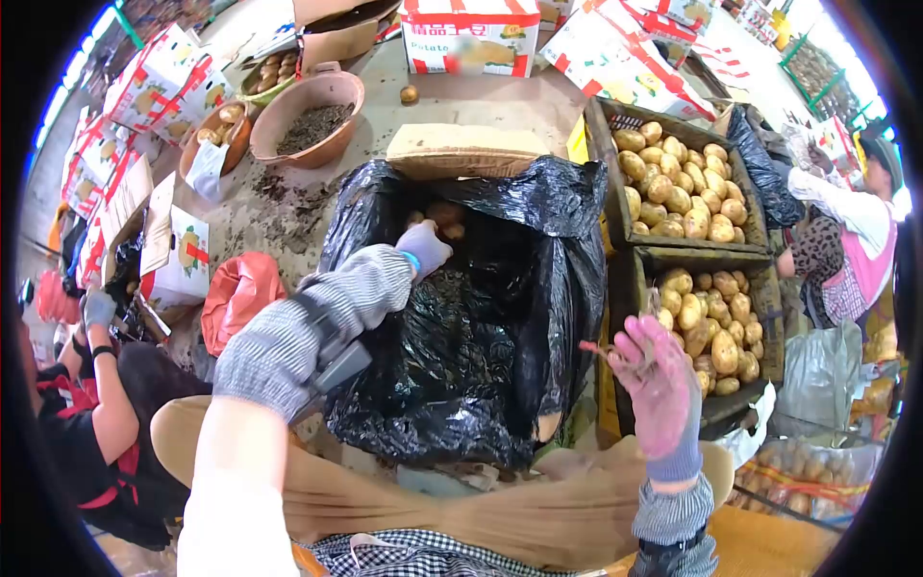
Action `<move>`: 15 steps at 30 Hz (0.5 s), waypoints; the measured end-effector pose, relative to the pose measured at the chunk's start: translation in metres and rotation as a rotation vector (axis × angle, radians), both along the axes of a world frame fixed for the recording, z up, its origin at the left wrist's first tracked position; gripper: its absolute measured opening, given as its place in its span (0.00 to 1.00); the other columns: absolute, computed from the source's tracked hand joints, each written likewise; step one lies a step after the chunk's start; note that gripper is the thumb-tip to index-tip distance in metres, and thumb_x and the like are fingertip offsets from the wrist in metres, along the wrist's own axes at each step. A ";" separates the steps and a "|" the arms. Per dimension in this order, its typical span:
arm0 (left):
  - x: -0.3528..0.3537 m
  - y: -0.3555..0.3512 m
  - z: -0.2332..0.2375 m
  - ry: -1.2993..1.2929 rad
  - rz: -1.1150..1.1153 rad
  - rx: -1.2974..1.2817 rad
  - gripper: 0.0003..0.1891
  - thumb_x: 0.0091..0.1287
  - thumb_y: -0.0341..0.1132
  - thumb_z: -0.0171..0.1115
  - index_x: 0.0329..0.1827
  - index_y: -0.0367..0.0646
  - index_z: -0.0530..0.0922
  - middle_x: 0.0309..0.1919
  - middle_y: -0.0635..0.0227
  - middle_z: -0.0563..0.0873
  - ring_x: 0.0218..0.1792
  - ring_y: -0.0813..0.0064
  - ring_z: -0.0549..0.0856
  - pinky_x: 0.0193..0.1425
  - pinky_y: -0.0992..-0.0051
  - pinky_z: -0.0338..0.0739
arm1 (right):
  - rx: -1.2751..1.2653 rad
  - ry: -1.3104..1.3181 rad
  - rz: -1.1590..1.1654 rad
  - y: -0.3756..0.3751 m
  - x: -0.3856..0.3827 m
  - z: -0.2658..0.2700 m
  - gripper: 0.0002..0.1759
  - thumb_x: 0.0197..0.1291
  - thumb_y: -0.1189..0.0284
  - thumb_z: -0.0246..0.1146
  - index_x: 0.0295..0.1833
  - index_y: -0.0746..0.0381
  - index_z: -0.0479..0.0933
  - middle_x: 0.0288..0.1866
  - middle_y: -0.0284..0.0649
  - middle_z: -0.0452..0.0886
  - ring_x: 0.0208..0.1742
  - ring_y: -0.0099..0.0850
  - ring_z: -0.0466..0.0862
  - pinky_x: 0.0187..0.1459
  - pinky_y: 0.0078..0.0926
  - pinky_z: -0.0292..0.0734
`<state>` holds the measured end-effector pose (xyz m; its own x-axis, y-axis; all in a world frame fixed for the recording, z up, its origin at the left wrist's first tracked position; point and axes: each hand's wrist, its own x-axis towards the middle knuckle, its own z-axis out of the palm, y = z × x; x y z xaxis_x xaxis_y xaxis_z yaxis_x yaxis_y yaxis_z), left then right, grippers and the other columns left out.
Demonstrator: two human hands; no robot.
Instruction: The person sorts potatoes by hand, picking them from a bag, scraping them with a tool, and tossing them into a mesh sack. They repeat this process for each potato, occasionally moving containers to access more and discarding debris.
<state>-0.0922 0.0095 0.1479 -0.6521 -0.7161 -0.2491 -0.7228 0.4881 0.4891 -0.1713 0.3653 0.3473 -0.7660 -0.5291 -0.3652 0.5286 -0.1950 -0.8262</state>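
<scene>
A box lined with black plastic (452, 385) stands in front of me, its cardboard flap (466, 144) raised at the far side. Inside, at the far left corner, lie a few potatoes (445, 215). My left hand (424, 249), in a pale glove, reaches in beside them; its fingertips are against or behind the potatoes, and its grip is hard to make out. My right hand (657, 380), in a dirty pink glove, is raised with spread fingers near the lower potato crate (630, 274). A thin reddish-brown strip (594, 347) shows by its fingertips.
Two wooden crates of potatoes stand at the right. A clay bowl of dirt (332, 144), a red bag (240, 293) and loose soil (288, 207) are at the left. Printed potato cartons (471, 38) stand behind. A co-worker (851, 226) is at right, another person (111, 404) at left.
</scene>
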 end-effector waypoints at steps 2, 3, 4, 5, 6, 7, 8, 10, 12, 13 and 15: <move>-0.025 -0.010 -0.018 -0.080 -0.013 -0.135 0.23 0.54 0.41 0.69 0.51 0.39 0.77 0.53 0.51 0.79 0.51 0.57 0.81 0.54 0.62 0.76 | 0.042 0.009 -0.008 0.001 0.001 0.010 0.23 0.69 0.70 0.54 0.64 0.72 0.67 0.60 0.50 0.75 0.58 0.38 0.79 0.59 0.34 0.77; -0.041 -0.016 -0.028 -0.146 -0.026 -0.273 0.24 0.55 0.43 0.68 0.52 0.39 0.77 0.55 0.50 0.78 0.55 0.53 0.79 0.57 0.60 0.75 | 0.083 0.029 -0.014 0.002 0.000 0.013 0.23 0.69 0.70 0.54 0.64 0.73 0.66 0.60 0.51 0.75 0.58 0.38 0.79 0.58 0.35 0.77; -0.053 -0.024 -0.031 -0.267 -0.062 -0.190 0.29 0.58 0.53 0.65 0.54 0.38 0.79 0.55 0.47 0.80 0.58 0.57 0.79 0.61 0.60 0.72 | 0.139 0.046 -0.017 0.004 -0.002 0.013 0.25 0.69 0.68 0.53 0.64 0.74 0.64 0.61 0.52 0.73 0.58 0.40 0.78 0.59 0.37 0.76; -0.066 -0.031 -0.041 -0.375 -0.044 -0.046 0.28 0.59 0.53 0.65 0.55 0.41 0.79 0.56 0.52 0.80 0.57 0.57 0.80 0.60 0.58 0.75 | 0.159 0.035 -0.025 0.006 -0.003 0.014 0.25 0.69 0.68 0.53 0.64 0.74 0.64 0.61 0.52 0.73 0.58 0.40 0.78 0.59 0.37 0.76; -0.078 -0.047 -0.060 -0.398 -0.163 -0.075 0.28 0.58 0.54 0.65 0.56 0.45 0.80 0.56 0.56 0.81 0.57 0.58 0.80 0.60 0.59 0.75 | 0.161 0.053 -0.016 0.007 -0.004 0.016 0.26 0.69 0.67 0.53 0.65 0.74 0.64 0.62 0.52 0.73 0.59 0.40 0.78 0.60 0.38 0.75; -0.084 -0.050 -0.063 -0.420 -0.282 -0.104 0.27 0.57 0.55 0.65 0.56 0.49 0.80 0.56 0.59 0.81 0.57 0.59 0.81 0.59 0.60 0.76 | 0.161 0.070 -0.006 0.007 -0.004 0.016 0.27 0.68 0.66 0.53 0.65 0.74 0.64 0.62 0.52 0.73 0.59 0.41 0.77 0.60 0.38 0.74; -0.085 -0.048 -0.066 -0.430 -0.290 -0.089 0.27 0.57 0.55 0.65 0.56 0.49 0.80 0.56 0.59 0.81 0.57 0.59 0.81 0.59 0.60 0.76 | 0.174 0.085 0.023 0.009 -0.004 0.014 0.29 0.67 0.64 0.53 0.66 0.74 0.63 0.63 0.53 0.72 0.60 0.42 0.77 0.62 0.40 0.73; -0.087 -0.047 -0.059 -0.431 -0.223 -0.132 0.26 0.56 0.55 0.67 0.58 0.59 0.80 0.56 0.64 0.82 0.58 0.60 0.80 0.61 0.62 0.75 | 0.179 0.072 0.039 0.006 -0.003 0.014 0.28 0.68 0.65 0.54 0.66 0.74 0.63 0.63 0.53 0.72 0.60 0.41 0.77 0.62 0.40 0.73; -0.084 -0.055 -0.060 -0.431 -0.299 -0.097 0.26 0.56 0.55 0.67 0.58 0.58 0.80 0.55 0.64 0.83 0.57 0.60 0.80 0.61 0.61 0.75 | 0.161 0.076 0.059 0.002 -0.001 0.015 0.28 0.68 0.65 0.54 0.65 0.74 0.64 0.63 0.53 0.72 0.60 0.41 0.77 0.62 0.39 0.73; -0.084 -0.060 -0.063 -0.425 -0.377 -0.065 0.27 0.56 0.55 0.67 0.58 0.58 0.79 0.55 0.64 0.83 0.57 0.60 0.80 0.61 0.61 0.75 | 0.147 0.049 0.069 0.001 0.000 0.013 0.27 0.68 0.66 0.54 0.65 0.74 0.64 0.63 0.53 0.73 0.60 0.41 0.77 0.62 0.39 0.73; -0.073 -0.062 -0.119 -0.362 -0.343 -0.115 0.28 0.56 0.56 0.66 0.58 0.55 0.79 0.54 0.62 0.83 0.57 0.60 0.80 0.62 0.61 0.75 | 0.126 0.035 0.078 -0.001 0.005 0.014 0.26 0.68 0.67 0.55 0.65 0.74 0.64 0.62 0.53 0.73 0.61 0.41 0.76 0.62 0.38 0.73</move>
<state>-0.1651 -0.0524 0.0291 -0.7408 -0.5121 -0.4347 -0.6248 0.7629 0.1659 -0.1664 0.3638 0.3618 -0.7378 -0.5390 -0.4063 0.5084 -0.0479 -0.8598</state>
